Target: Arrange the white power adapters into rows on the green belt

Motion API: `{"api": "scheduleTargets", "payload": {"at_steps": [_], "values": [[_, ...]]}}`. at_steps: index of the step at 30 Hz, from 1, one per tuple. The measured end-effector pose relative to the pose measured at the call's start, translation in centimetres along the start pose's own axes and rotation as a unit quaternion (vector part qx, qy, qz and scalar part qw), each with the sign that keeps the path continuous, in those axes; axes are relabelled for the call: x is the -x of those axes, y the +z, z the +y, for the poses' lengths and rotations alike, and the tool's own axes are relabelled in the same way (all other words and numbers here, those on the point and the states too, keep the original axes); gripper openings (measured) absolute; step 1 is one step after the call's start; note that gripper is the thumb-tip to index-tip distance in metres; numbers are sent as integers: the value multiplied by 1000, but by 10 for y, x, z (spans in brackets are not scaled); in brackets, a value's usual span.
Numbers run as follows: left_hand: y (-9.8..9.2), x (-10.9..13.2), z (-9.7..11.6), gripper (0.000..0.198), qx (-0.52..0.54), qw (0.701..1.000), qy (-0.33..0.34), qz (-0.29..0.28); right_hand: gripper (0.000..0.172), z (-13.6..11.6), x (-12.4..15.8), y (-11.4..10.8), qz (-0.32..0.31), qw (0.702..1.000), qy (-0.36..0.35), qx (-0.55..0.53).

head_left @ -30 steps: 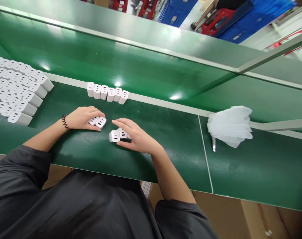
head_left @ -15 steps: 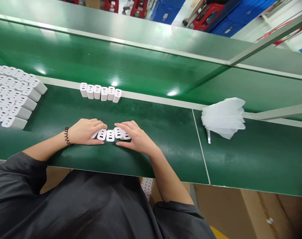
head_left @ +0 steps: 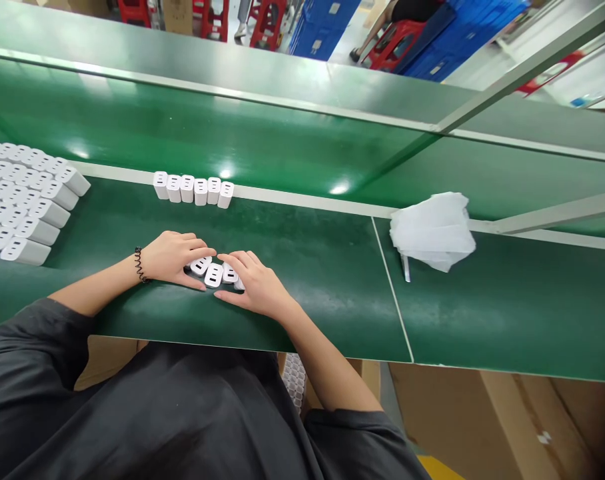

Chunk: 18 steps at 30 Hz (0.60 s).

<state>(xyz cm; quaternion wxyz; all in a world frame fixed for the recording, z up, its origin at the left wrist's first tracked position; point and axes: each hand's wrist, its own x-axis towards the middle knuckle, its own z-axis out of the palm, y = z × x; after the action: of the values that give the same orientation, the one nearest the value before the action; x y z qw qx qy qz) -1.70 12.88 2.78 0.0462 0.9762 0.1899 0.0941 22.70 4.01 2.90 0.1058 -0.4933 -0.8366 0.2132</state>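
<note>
A short row of small white chargers [head_left: 213, 272] lies on the green table [head_left: 307, 267], squeezed between both hands. My left hand [head_left: 170, 257] cups the row's left end, fingers curled over the chargers. My right hand [head_left: 255, 285] presses against the right end with its fingers bent round them. A black coiled band sits on my left wrist. Several more white chargers [head_left: 192, 188] stand in a neat row farther back, by the pale strip.
A large block of white chargers [head_left: 25, 200] fills the table's left end. A bundle of clear plastic bags [head_left: 432, 230] lies to the right past a white seam line. Cardboard boxes stand under the table edge. Blue crates and red stools are beyond the far rail.
My hands, apart with separate small groups of chargers a second ago, have come together and pushed the chargers into one tight row. The view has shifted slightly.
</note>
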Motion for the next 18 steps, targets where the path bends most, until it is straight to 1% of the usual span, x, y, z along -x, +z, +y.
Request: {"api": "scheduleTargets", "payload": {"at_steps": [2, 4, 5, 6, 7, 10, 11, 12, 13, 14, 15, 16, 18], "values": [[2, 1, 3, 56, -7, 1000, -4, 19, 54, -4, 2, 6, 19, 999, 25, 6], [4, 0, 2, 51, -3, 1000, -4, 29, 45, -10, 1, 14, 42, 997, 63, 9], [5, -2, -1, 51, 2, 1000, -1, 26, 45, -13, 1, 16, 51, 996, 80, 6], [5, -4, -6, 52, 7, 1000, 3, 19, 50, -15, 1, 18, 54, 995, 89, -2], [5, -7, -12, 54, 13, 1000, 8, 7, 57, -17, 1, 17, 51, 994, 90, -14], [0, -13, -29, 63, 31, 999, 31, -16, 85, -17, 5, 4, 13, 995, 71, -62], [-3, -14, -31, 68, 34, 999, 36, -11, 89, -15, 8, -4, 0, 995, 70, -73], [-7, -13, -31, 72, 34, 999, 38, 3, 87, -11, 10, -12, -7, 994, 74, -80], [-10, -12, -26, 75, 30, 999, 38, 22, 82, -6, 12, -20, -7, 993, 79, -85], [-12, -10, -19, 73, 22, 998, 38, 43, 74, -2, 12, -28, 0, 993, 82, -88], [-13, -9, -7, 67, 12, 997, 46, 63, 63, 3, 11, -35, 14, 993, 79, -90], [-13, -7, 6, 56, 2, 995, 64, 82, 54, 7, 6, -40, 30, 993, 69, -91], [-5, -8, 37, 28, -15, 984, 139, 110, 43, 12, -11, -46, 56, 994, 28, -87]]}}
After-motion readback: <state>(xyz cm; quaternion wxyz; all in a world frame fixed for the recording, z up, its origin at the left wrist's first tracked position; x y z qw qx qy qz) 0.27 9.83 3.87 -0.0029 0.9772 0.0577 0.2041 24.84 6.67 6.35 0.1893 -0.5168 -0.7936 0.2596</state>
